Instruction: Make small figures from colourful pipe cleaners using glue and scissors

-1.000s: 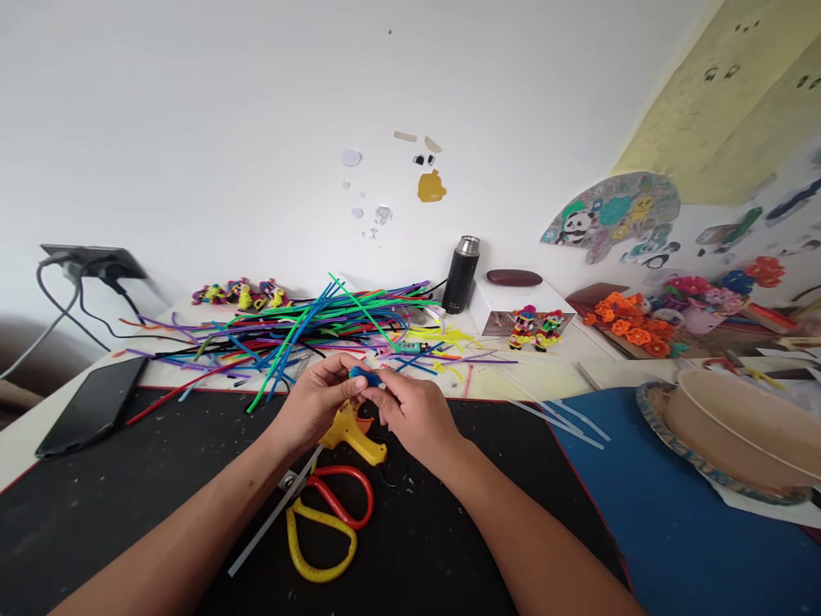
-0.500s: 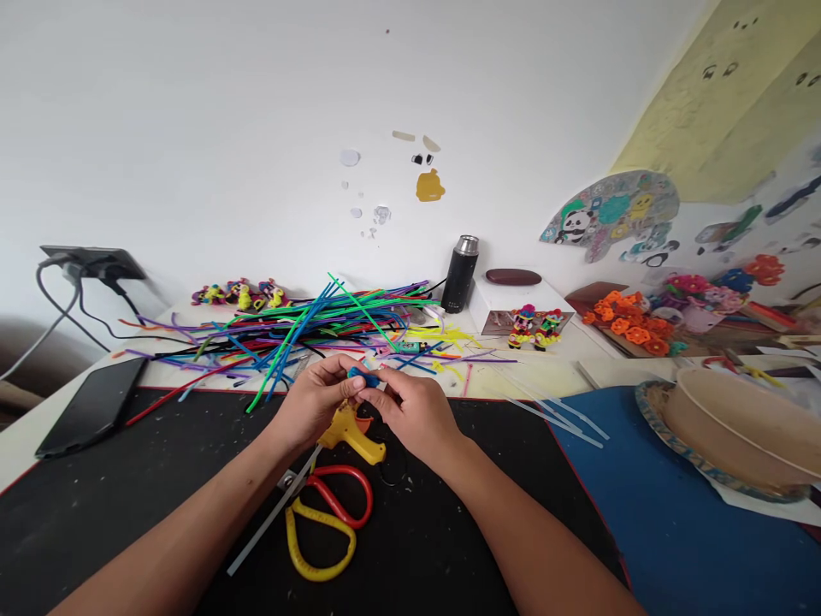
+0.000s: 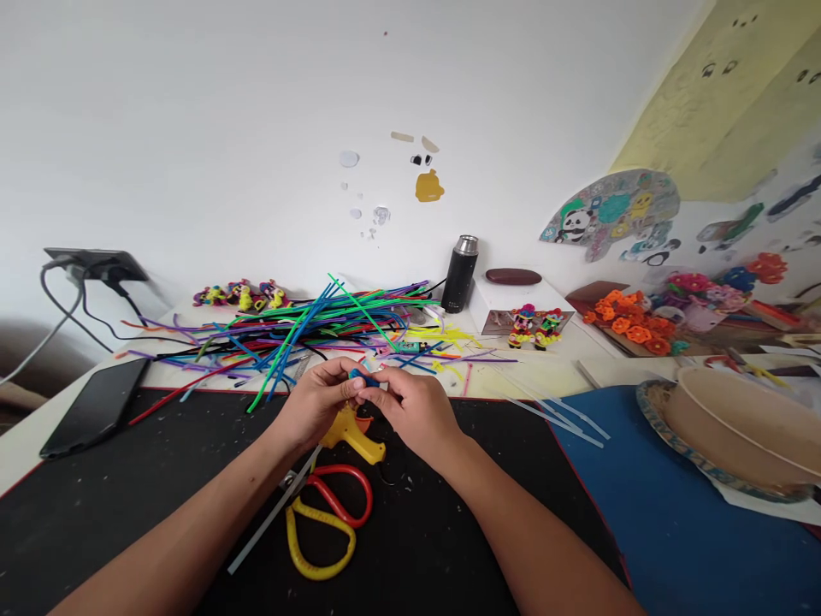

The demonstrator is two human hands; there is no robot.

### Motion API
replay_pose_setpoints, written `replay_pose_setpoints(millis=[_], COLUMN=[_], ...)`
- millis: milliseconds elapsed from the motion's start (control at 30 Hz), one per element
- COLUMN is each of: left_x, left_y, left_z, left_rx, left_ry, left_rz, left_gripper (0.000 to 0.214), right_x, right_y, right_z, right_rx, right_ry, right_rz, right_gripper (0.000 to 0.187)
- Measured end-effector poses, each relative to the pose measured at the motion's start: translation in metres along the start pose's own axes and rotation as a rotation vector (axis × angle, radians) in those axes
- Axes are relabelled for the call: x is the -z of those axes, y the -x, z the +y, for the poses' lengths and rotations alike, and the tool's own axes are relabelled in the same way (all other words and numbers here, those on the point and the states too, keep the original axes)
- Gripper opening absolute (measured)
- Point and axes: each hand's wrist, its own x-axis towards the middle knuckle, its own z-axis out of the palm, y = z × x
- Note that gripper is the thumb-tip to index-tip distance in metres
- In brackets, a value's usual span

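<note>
My left hand [image 3: 319, 400] and my right hand [image 3: 410, 409] meet above the black mat [image 3: 115, 496], fingers pinched together on a small blue piece of pipe cleaner [image 3: 362, 374]. Just below the hands lies a yellow glue gun [image 3: 351, 434]. Scissors [image 3: 327, 513] with a red and a yellow handle lie nearer to me on the mat. Behind the hands spreads a heap of coloured pipe cleaners [image 3: 301, 329].
A black phone [image 3: 93, 405] lies at the left edge, cables and a wall socket [image 3: 96, 263] behind it. A black flask [image 3: 460, 274], a white box [image 3: 516, 304] with small figures [image 3: 535, 328], orange flowers [image 3: 632, 325], a blue mat [image 3: 680, 522] and a basket [image 3: 737, 428] are to the right.
The hands stay pinched on the blue piece, with only slight finger movement. The view has shifted a little.
</note>
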Motion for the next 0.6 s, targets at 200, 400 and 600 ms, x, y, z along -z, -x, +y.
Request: replay_pose_setpoints(millis=[200,400,600], left_x=[0.0005,0.0000,0.0011], left_y=[-0.0005,-0.0010,-0.0004], left_z=[-0.0022,-0.0006,-0.0006], left_rx=[0.039,0.045,0.045], left_ry=[0.025,0.023,0.014], left_rz=[-0.004,-0.014,-0.029], left_gripper=[0.037,0.038,0.037], right_x=[0.0007,-0.0024,-0.0043], right_y=[-0.0002,0.0010,0.0009], right_z=[0.0003,0.0024,0.0029], right_rx=[-0.013,-0.013,-0.026], right_ry=[0.001,-0.017,-0.006], right_rz=[-0.004,0.016,0.019], right_gripper=[0.022,0.023,0.023])
